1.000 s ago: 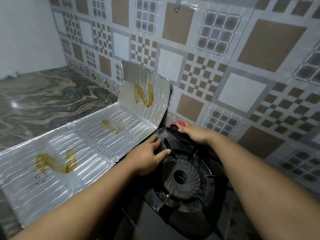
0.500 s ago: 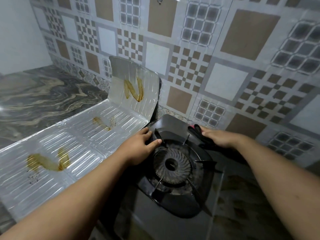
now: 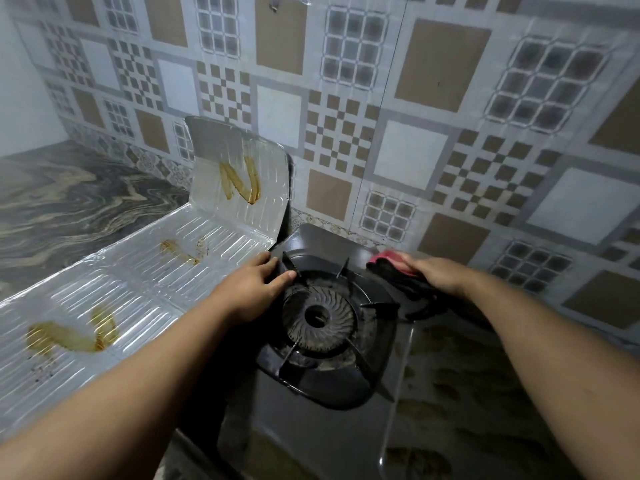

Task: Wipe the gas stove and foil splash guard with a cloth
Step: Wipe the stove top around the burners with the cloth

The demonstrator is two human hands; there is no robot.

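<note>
A black single-burner gas stove (image 3: 322,441) stands on the counter, its round burner (image 3: 317,317) in the middle of a dark pan support. My left hand (image 3: 254,289) rests flat on the stove's left rear edge, fingers straight. My right hand (image 3: 434,273) presses a red and black cloth (image 3: 384,263) against the stove's back right corner. The foil splash guard (image 3: 138,271) lies flat to the left of the stove, with one panel (image 3: 239,181) upright against the wall. Brown greasy streaks mark three of its panels.
A patterned tiled wall (image 3: 415,116) rises right behind the stove. A dark marbled counter (image 3: 69,206) stretches away at the far left and continues right of the stove (image 3: 485,393). A plain white wall (image 3: 20,98) closes the left corner.
My right hand has slid the cloth rightward along the stove's back edge, from the rear middle to the back right corner. My left hand has stayed on the left rear edge.
</note>
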